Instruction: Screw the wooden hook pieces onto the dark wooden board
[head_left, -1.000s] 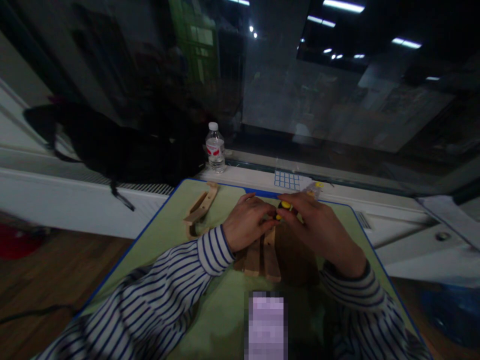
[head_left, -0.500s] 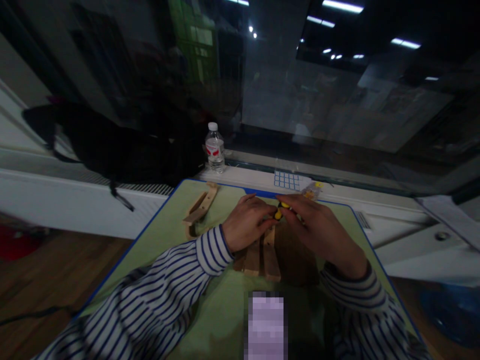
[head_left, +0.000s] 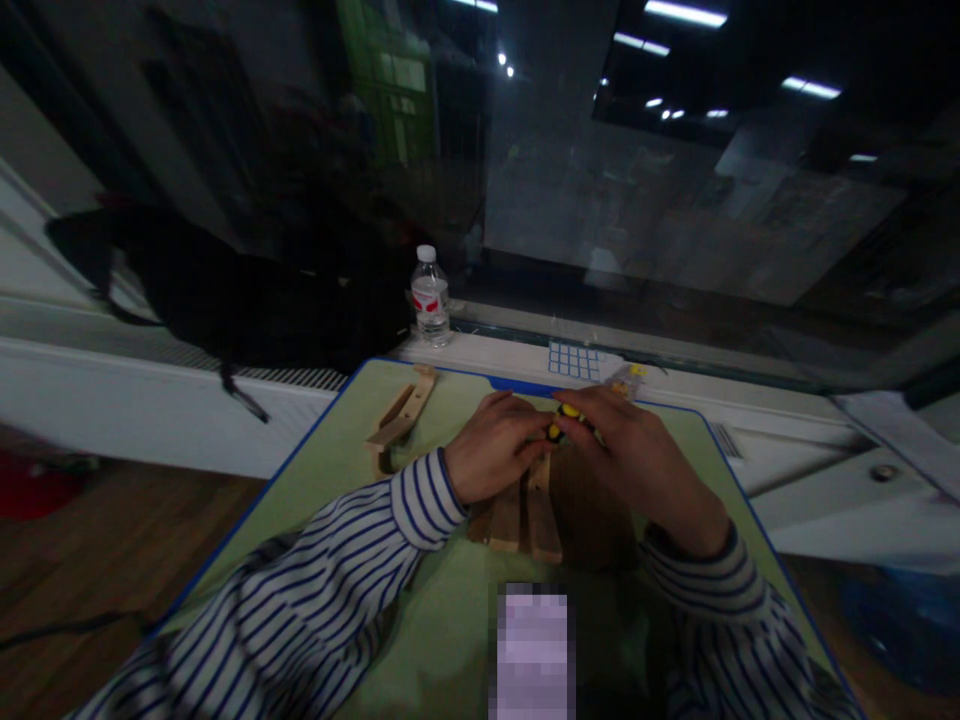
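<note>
Between my two hands is a small yellow-and-black tool (head_left: 555, 431), which looks like a stubby screwdriver, mostly covered by fingers. My right hand (head_left: 637, 455) pinches its upper end with thumb and fingers. My left hand (head_left: 496, 450) is closed at its lower end, fingertips pressed against it. Under the hands lies a dark brown wooden board (head_left: 596, 510) with two lighter wooden slats (head_left: 545, 525) on its left part. The tool's tip and the far ends of the slats are hidden. Left of my left hand, a wooden frame piece with holes (head_left: 405, 415) rests on the table.
The green table (head_left: 322, 510) has a blue edge. Behind it, a water bottle (head_left: 430, 300), a blue-gridded sheet (head_left: 574, 360) and a small plastic bag (head_left: 626, 380) stand or lie on the windowsill. A black bag (head_left: 247, 300) sits at the left. A pixelated rectangle (head_left: 534, 650) covers the near table.
My right hand and fingers have shifted slightly around the yellow-and-black tool, which has turned a little. My left hand stays almost where it was, and the wooden pieces have not moved.
</note>
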